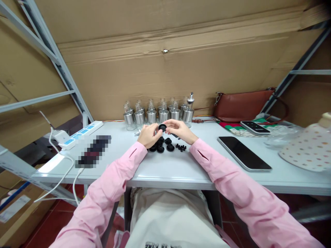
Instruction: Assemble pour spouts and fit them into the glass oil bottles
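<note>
Between my two hands, just above the table, is a round black stopper (162, 127) with a raised rim. My left hand (149, 135) pinches it from the left, and my right hand (179, 129) grips its right side with thumb and fingers. Under and in front of them lies a pile of similar black stoppers (160, 148). To the right of the pile is a cluster of small black caps (181, 147). Beyond my hands stand several glass bottles with metal sleeves (163, 113); one at the right carries a metal pour spout (190, 99).
On the right are a large tablet-like phone (243, 153), a smaller black device (255, 127), a brown handbag (240, 105) and a dotted white object (307, 148). A power strip (82, 133) with white cables and a blurred-out phone (94, 151) lie left. Cardboard (168, 75) backs the table.
</note>
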`<state>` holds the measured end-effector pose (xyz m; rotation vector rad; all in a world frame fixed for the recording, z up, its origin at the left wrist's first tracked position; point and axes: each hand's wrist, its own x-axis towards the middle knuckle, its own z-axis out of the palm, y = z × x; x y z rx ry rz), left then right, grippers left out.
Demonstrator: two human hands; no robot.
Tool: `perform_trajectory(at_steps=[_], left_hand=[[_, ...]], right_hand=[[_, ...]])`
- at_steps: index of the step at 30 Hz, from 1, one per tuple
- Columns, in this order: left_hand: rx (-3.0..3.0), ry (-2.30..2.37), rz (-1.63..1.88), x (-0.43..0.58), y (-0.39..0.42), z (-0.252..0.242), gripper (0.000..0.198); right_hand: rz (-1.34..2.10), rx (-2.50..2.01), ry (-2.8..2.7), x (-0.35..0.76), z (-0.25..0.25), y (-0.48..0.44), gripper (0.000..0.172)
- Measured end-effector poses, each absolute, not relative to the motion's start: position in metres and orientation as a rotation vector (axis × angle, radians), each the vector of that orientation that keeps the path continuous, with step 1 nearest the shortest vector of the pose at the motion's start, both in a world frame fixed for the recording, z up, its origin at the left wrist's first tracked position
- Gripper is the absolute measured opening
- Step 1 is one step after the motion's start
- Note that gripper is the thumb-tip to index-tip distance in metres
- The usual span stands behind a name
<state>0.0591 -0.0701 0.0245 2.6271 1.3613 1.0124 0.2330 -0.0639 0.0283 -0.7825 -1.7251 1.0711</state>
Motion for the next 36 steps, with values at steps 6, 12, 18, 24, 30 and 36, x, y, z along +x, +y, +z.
perform_trajectory(at_steps=[6, 12, 18, 24, 30, 36], left_hand=[[2.624, 1.35, 1.017, 0.0596, -0.0691, 0.0246, 0.016], [2.576, 1.332, 1.031, 0.0616, -0.0695, 0.0242, 0.011], [2.565, 1.3, 1.083, 0.0621, -0.0703, 0.0257, 0.008], [2.553, 1.259, 1.107, 0.0604, -0.0682, 0.0248, 0.015], [2.571, 1.299, 1.123, 0.0621, -0.0695, 0.0251, 0.02], [2.606, 1.329, 1.131, 0.0636, -0.0713, 0.0265, 0.02]], right_hand=[[0.979, -0.812, -1.788, 0.2334, 0.0286, -0.0643, 0.028], [1.023, -0.804, -1.77, 0.2299, 0.0265, -0.0651, 0.028], [0.914, -0.839, -1.791, 0.229, 0.0244, -0.0648, 0.024], [0.932, -0.826, -1.795, 0.228, 0.0245, -0.0661, 0.019], [0.976, -0.813, -1.764, 0.2263, 0.0259, -0.0676, 0.017], [1.0, -0.839, -1.744, 0.2264, 0.029, -0.0698, 0.018]])
